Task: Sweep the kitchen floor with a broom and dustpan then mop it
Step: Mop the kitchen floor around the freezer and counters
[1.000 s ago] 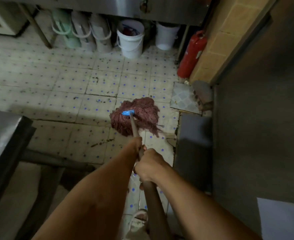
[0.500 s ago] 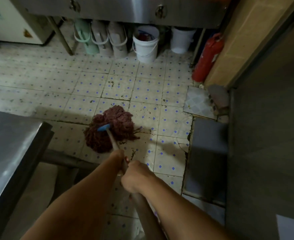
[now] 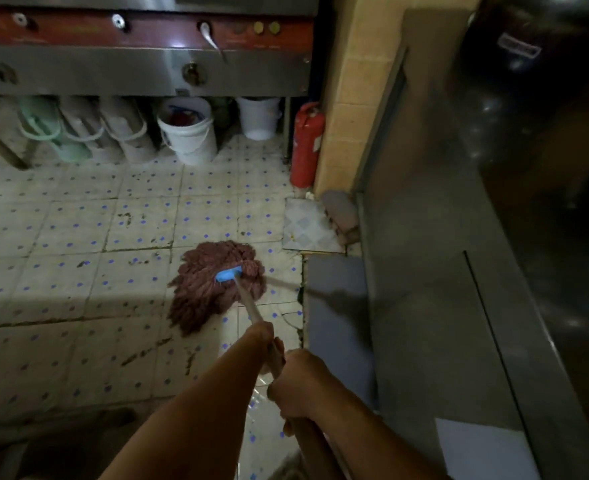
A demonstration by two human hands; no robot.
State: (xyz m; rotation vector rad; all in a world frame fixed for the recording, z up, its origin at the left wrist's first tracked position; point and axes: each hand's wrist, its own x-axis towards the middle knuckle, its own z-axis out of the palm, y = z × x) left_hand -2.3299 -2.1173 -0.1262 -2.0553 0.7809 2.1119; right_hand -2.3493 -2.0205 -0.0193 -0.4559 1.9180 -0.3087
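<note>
The buckets (image 3: pixel 189 133) under the counter (image 3: pixel 140 71) could be knocked by a long stroke. The mop (image 3: pixel 216 282) lies on the tiled floor (image 3: pixel 61 271); left hand (image 3: pixel 263 336) and right hand (image 3: pixel 298 386) both wrap its handle, which might strike the fire extinguisher (image 3: pixel 306 143).

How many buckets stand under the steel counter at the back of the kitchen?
5, in a row on the floor: a green bucket leftmost, two pale buckets beside it, a white bucket holding something red, another white bucket rightmost. More may be hidden behind.
</note>
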